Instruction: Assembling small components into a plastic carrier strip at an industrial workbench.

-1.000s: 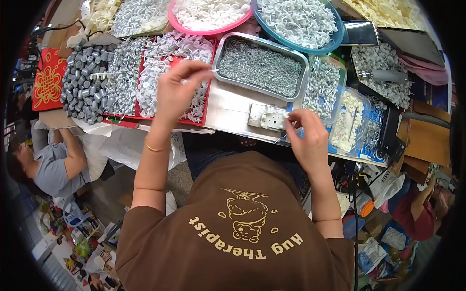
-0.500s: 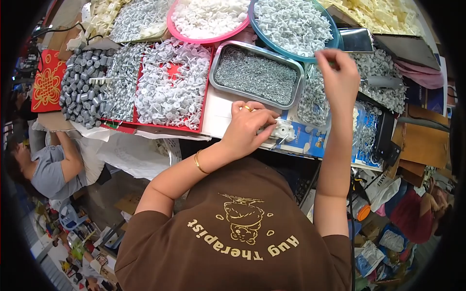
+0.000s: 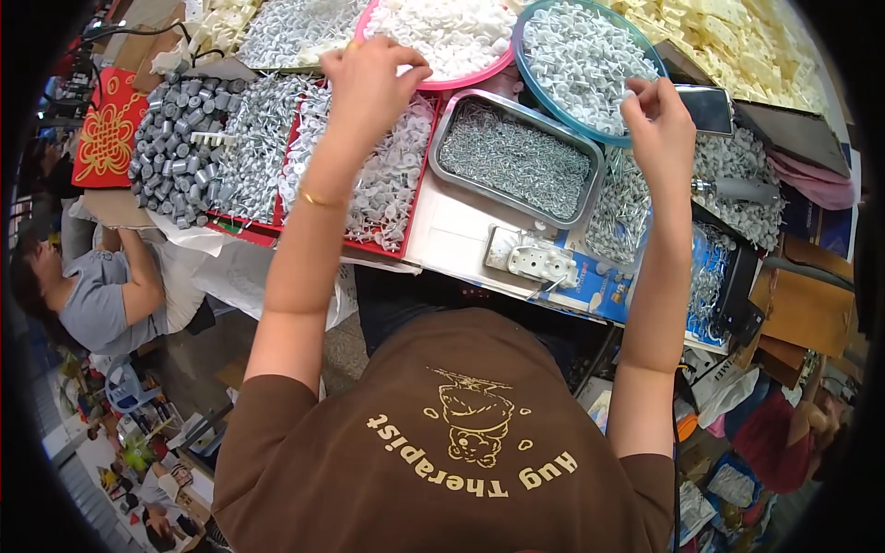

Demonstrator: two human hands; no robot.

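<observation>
My left hand (image 3: 376,88) reaches over the far end of the red tray (image 3: 406,198) of white plastic pieces, beside the pink basin (image 3: 456,83). Its fingers are curled and thumb and index come together; what they hold, if anything, is too small to make out. At the near right rim of the teal basin (image 3: 562,118), my right hand (image 3: 662,120) pinches thumb and fingers together, their contents unclear. White pieces with stems fill that basin. Near the table's front edge lies a white plastic fixture (image 3: 544,264) with holes, untouched by either hand.
A metal tray (image 3: 442,170) of small screws stands between my arms. Grey cylindrical caps (image 3: 175,138) and more screws lie to the left. At far right are cream plastic parts (image 3: 728,46), a phone (image 3: 705,109) and a grey-handled tool (image 3: 742,190). Another person (image 3: 101,286) sits at left.
My left hand has left the white fixture and moved far and left, to beside the pink basin. My right hand stays by the teal basin's rim, still pinched. The view has shifted slightly.
</observation>
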